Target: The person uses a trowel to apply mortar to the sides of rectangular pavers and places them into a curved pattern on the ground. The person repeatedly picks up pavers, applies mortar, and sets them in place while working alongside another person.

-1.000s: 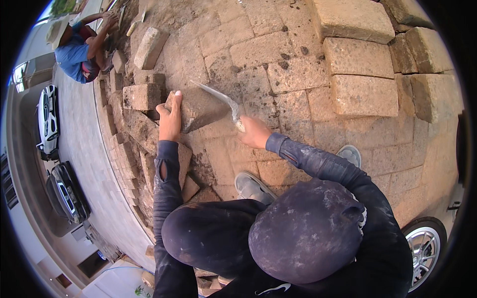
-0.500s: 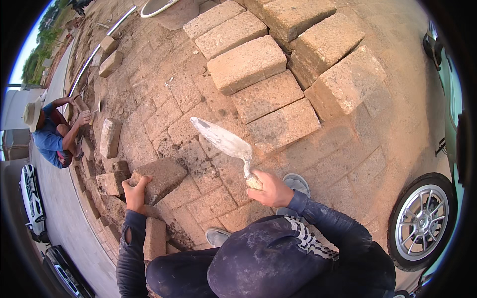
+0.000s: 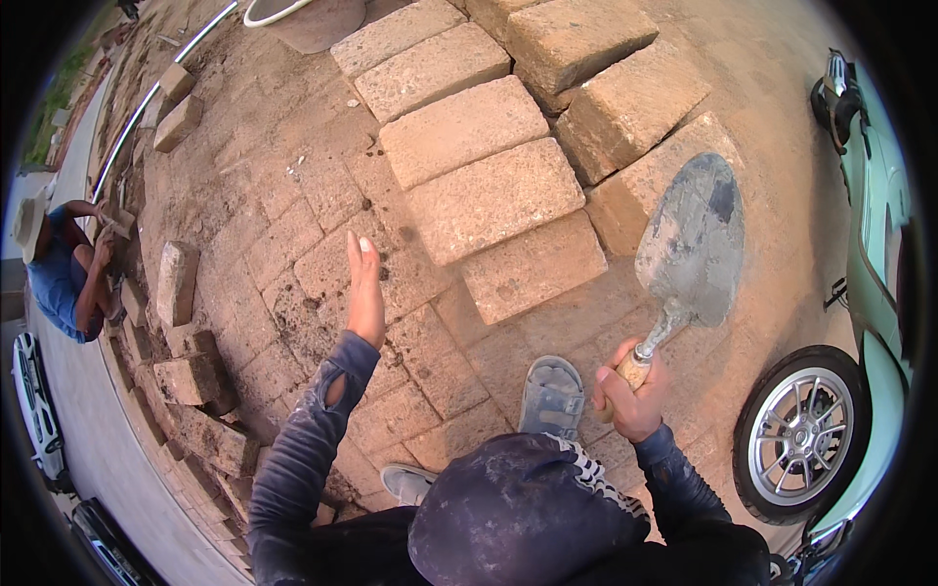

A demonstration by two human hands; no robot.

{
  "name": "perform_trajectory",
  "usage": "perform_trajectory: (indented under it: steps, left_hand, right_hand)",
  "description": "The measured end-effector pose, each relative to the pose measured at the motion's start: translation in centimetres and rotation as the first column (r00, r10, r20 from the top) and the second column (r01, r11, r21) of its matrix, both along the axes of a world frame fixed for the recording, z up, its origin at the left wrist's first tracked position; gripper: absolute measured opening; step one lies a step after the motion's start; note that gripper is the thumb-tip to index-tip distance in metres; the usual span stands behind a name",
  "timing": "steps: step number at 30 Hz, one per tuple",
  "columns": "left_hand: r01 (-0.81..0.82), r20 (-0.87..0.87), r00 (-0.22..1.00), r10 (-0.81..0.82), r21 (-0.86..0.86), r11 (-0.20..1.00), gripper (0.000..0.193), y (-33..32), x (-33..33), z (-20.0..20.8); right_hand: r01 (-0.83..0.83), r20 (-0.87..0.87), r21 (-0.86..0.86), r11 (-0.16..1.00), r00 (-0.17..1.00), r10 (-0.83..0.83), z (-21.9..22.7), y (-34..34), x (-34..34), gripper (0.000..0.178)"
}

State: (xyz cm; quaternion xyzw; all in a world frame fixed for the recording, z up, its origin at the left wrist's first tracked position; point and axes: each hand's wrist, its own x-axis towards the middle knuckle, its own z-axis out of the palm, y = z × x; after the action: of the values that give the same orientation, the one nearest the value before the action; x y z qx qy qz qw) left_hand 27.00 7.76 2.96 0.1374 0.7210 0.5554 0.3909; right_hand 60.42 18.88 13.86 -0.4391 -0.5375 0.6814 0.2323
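Note:
My left hand point(image 3: 366, 298) is raised over the paved ground, fingers stretched out and close together, holding nothing. A group of rough tan paving bricks point(image 3: 493, 200) lies just ahead and to the right of it, set side by side with some stacked. My right hand point(image 3: 633, 393) is wrapped round the wooden handle of a trowel point(image 3: 696, 239). The trowel's broad rounded blade points away from me, smeared with grey and pale residue. It hides part of a brick behind it. My sandalled foot point(image 3: 552, 398) stands between my hands.
Loose bricks point(image 3: 188, 379) lie to my left along the paving's edge. A worker in a blue shirt point(image 3: 61, 278) crouches beyond them, handling a brick. At the far side stands a bucket point(image 3: 308, 21). On the right is a pale green vehicle with a wheel point(image 3: 803, 435).
My left hand has come off the brick it was gripping and moved up and right, fingers straightened. My right hand has carried the trowel right, turning its blade's broad face into view.

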Motion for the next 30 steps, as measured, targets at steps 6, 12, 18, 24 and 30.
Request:
perform_trajectory:
  steps: [6,12,18,24,30]
  left_hand:
    - [-0.174,-0.289,0.935,0.204,0.127,0.977,0.1,7.7,8.5,-0.9]
    - [0.092,-0.389,0.919,-0.061,0.06,0.994,0.126,5.8,5.9,-0.3]
    - [0.416,-0.641,0.59,-0.49,-0.279,0.866,0.1,-3.6,-1.2,0.7]
    - [-0.015,-0.531,0.598,-0.601,-0.756,0.654,0.048,-20.9,-6.7,9.2]
    - [-0.951,-0.95,0.28,-0.135,-0.294,0.094,0.111,-37.1,-0.3,4.4]
  right_hand:
    - [-0.024,0.044,-0.094,0.995,0.999,0.028,0.0,1.6,-0.2,0.017]
    - [-0.002,0.095,-0.036,0.999,0.996,0.005,-0.4,-0.2,-2.3,0.027]
    - [-0.384,-0.067,-0.117,0.916,0.923,0.379,-3.0,-2.8,-8.7,0.028]
    - [-0.533,-0.114,-0.079,0.842,0.844,0.524,-1.6,-4.3,-11.5,0.026]
    - [-0.436,-0.11,-0.1,0.894,0.898,0.425,-0.8,-6.2,-12.1,0.024]
